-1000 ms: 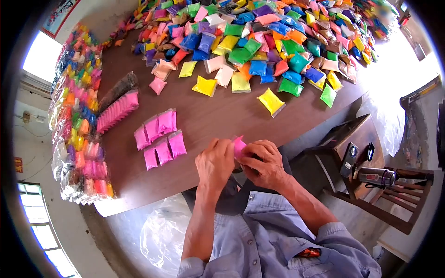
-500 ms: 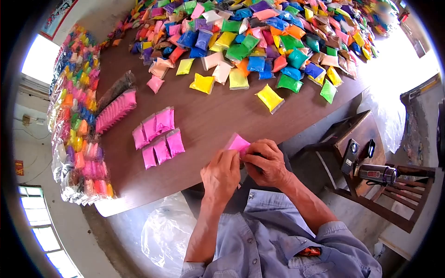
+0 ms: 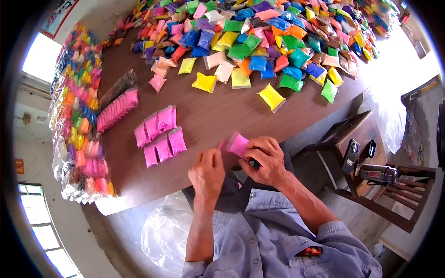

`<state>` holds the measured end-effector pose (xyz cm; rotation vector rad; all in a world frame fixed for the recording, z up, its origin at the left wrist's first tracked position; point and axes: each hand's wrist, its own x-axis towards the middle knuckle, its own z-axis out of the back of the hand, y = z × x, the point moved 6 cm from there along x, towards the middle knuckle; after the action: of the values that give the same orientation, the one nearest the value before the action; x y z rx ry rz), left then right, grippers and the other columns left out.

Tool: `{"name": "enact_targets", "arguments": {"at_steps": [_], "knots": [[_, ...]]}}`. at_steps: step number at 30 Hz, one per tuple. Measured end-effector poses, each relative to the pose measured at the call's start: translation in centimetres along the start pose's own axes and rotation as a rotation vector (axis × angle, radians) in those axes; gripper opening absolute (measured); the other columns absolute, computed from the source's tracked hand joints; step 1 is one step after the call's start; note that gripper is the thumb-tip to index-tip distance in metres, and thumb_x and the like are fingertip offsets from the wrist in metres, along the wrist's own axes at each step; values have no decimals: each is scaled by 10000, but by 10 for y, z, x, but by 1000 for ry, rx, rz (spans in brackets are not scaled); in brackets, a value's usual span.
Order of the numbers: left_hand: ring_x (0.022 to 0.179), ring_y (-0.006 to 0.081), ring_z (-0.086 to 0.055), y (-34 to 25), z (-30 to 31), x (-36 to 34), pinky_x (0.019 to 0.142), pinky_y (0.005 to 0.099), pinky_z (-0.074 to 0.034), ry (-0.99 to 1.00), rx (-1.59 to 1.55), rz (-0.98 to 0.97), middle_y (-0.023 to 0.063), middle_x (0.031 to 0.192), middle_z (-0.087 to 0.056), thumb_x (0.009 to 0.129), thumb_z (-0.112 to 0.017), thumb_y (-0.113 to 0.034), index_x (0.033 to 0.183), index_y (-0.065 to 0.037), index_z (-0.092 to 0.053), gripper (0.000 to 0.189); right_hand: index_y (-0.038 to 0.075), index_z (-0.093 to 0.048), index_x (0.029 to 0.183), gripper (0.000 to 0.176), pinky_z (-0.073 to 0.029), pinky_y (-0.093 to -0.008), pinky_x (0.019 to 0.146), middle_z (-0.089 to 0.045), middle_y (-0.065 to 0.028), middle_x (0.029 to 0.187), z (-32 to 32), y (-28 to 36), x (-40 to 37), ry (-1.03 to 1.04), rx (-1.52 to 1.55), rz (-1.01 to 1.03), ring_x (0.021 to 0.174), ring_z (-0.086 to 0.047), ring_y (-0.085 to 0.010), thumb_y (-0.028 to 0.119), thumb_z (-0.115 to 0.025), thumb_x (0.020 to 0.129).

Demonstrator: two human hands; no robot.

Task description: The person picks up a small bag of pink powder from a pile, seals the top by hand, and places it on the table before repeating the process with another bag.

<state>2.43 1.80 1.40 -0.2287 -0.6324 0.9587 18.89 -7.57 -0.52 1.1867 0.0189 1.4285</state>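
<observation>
Pink packet (image 3: 238, 144) — plump, clear-edged — sits tilted in the right hand (image 3: 266, 161).

Bright daylight, window (image 3: 38, 214) at lower left blown to white, glare washing over the tabletop (image 3: 208, 111) at far right, fisheye edges bowed, corners black, blurred patch at top right
</observation>
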Motion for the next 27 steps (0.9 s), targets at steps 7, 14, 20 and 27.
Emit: {"name": "enact_targets", "arguments": {"at_steps": [7,14,20,27], "knots": [[682,270,-690,16,16,-20,628,378,-538,45,-283,142,146,838,-708,971,-710,-57,969,-10,-720,48,91,-659,1085,431,-474,-474,1019,-677,-128,1254,-13,8,23,171,-175,-176,1244,-595,-367,164,-916,746],[749,130,-676,44,16,-41,658,299,-516,158,-621,555,85,856,-721,1014,-671,-67,1086,10,-734,123,73,-666,1097,416,-484,-483,1025,-674,-127,1262,-13,13,27,190,-206,-192,1177,-636,-366,144,-900,761],[763,61,-603,19,30,-52,677,234,-472,192,-859,528,16,843,-696,1014,-672,-82,1137,34,-742,183,77,-678,1201,499,-580,-441,910,-648,-160,1228,8,39,13,185,82,-228,1107,-671,-381,20,-861,741],[554,7,-414,5,23,-70,503,208,-264,252,-1253,693,-72,700,-569,1051,-727,-256,1041,-42,-767,218,43,-719,1185,455,-600,-408,932,-664,-166,1339,10,71,11,217,242,-149,1142,-709,-357,-23,-832,749]]}}
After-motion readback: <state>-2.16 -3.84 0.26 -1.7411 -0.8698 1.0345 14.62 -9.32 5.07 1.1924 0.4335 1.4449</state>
